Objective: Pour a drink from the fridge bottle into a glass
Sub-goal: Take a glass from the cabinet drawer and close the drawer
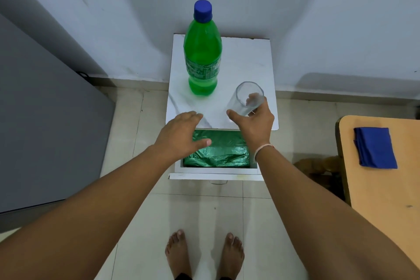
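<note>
Right hand [255,124] fingers grip the tilted glass [246,100]; left hand [181,135] hovers, fingers relaxed (palm down).

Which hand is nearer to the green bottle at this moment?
Left. The left hand hovers open just in front of the green bottle, slightly to its left. The right hand is off to the bottle's right, gripping the glass.

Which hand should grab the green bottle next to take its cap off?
Left, probably. The left hand is open and empty, nearer the green bottle, while the right hand holds the glass.
</note>
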